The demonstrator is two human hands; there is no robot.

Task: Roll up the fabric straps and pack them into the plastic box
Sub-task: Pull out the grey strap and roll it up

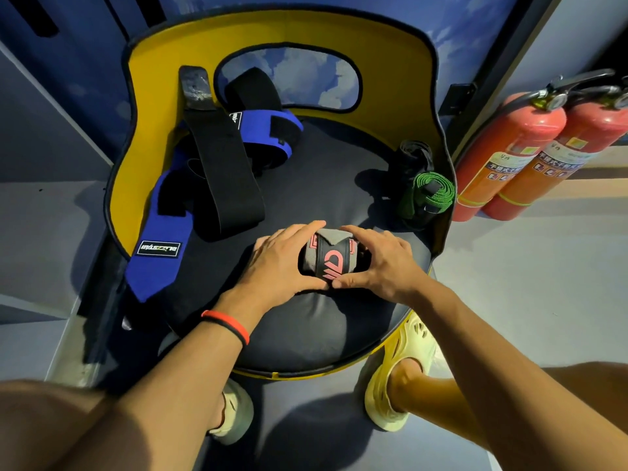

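Note:
A grey strap [328,256] with a black patch and pink lettering is rolled up on the dark seat cushion [306,331]. My left hand [278,263] grips its left end, and my right hand [377,263] grips its right end, thumbs meeting at the front. A long blue strap [163,246] with a label lies unrolled on the left. Across it lies a black strap [221,171]. A green strap [430,193] and a dark one [413,158] sit bundled at the right edge. No plastic box is in view.
The yellow-backed chair [380,62] holds everything. Two red fire extinguishers [523,144] stand on the floor to the right. My feet in pale shoes [404,362] are under the seat's front edge. Blue walls close in behind and on the left.

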